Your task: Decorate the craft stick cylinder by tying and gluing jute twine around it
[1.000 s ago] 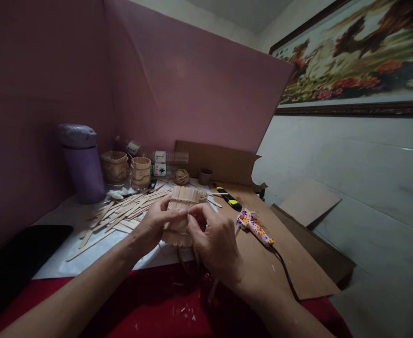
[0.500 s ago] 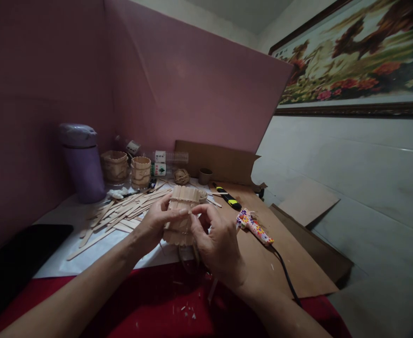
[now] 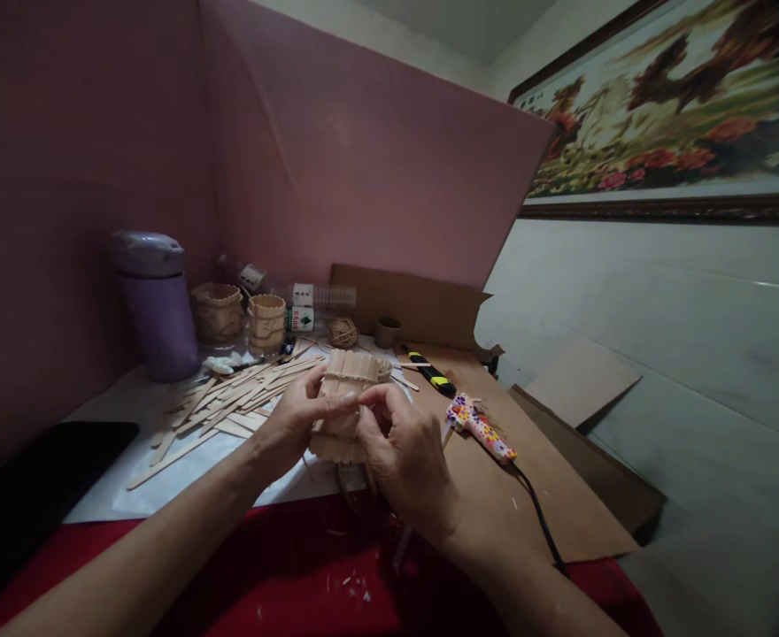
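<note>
In the middle of the head view is a small craft-stick cup [image 3: 344,363], with cords of twine running around it near its top and lower down. My left hand [image 3: 291,418] is closed around its left side, the thumb lying across the front. On the right, my right hand [image 3: 406,460] has thumb and index finger pinched together against the cup's front, close to the left thumb tip. Whatever sits in that pinch is too small to make out. A loop of twine [image 3: 356,504] hangs below the cup.
Loose craft sticks [image 3: 243,398] lie left on white paper. Two finished-looking cups [image 3: 266,325], a purple bottle [image 3: 157,310] and a ball of twine [image 3: 343,332] stand behind. Rightward, a patterned glue gun [image 3: 481,429] with cord and a utility knife [image 3: 433,373] rest on cardboard [image 3: 562,504].
Almost nothing differs. The right hand's fingers have shifted very slightly at the cup's front, and both hands stay on the cup.
</note>
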`<move>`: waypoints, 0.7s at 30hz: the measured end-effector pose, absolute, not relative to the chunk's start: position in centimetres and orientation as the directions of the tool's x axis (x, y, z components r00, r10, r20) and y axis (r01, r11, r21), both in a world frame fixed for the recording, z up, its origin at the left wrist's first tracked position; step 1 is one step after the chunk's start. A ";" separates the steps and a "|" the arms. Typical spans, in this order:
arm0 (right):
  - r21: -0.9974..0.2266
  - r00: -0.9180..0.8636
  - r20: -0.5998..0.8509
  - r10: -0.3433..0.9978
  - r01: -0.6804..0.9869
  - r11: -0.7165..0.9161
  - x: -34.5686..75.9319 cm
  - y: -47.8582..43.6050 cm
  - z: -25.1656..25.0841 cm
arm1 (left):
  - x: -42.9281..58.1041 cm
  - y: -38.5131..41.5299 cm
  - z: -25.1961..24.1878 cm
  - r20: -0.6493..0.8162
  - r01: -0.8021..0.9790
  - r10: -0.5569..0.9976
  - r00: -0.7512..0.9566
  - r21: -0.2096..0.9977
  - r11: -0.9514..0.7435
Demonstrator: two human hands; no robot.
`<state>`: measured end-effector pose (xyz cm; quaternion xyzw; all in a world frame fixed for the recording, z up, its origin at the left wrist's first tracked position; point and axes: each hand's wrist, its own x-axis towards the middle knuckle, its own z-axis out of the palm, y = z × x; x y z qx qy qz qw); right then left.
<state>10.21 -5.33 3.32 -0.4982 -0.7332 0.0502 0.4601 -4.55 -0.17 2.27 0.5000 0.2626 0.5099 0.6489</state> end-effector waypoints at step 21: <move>-0.865 -0.083 0.379 0.922 0.321 0.385 10.7 -5.7 3.9 | -4.5 -0.1 1.8 0.153 -0.411 0.904 0.399 0.911 0.027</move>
